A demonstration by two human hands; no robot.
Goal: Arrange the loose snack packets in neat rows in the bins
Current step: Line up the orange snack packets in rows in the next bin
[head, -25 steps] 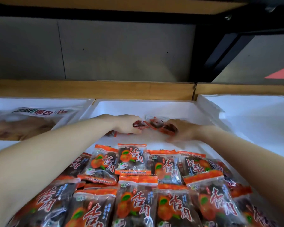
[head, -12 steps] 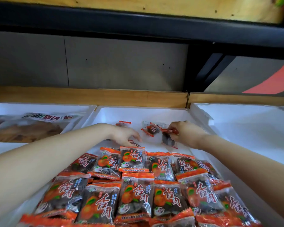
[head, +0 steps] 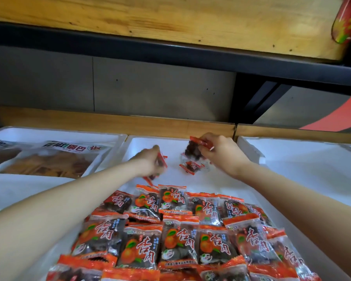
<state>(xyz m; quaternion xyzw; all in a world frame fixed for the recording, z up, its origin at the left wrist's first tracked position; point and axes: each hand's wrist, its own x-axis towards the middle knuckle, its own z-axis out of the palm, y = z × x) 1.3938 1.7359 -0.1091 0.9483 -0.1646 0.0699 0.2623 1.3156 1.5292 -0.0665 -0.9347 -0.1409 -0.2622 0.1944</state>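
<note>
White foam bins stand three abreast before a wooden rail (head: 130,122). Rows of orange packets (head: 178,240) fill the near half of the middle bin (head: 160,139); its far half is bare. The left hand (head: 148,162) has its fingers clenched on one packet (head: 162,161), and the right hand (head: 223,155) grips another packet (head: 192,150). A third packet (head: 190,166) lies between them. Large bags (head: 55,159) fill the left bin (head: 69,131).

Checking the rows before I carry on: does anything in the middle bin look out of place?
Yes. One back-row packet near the right lies upside down, its print inverted against its neighbours. A loose packet lies askew beyond the rows.
</note>
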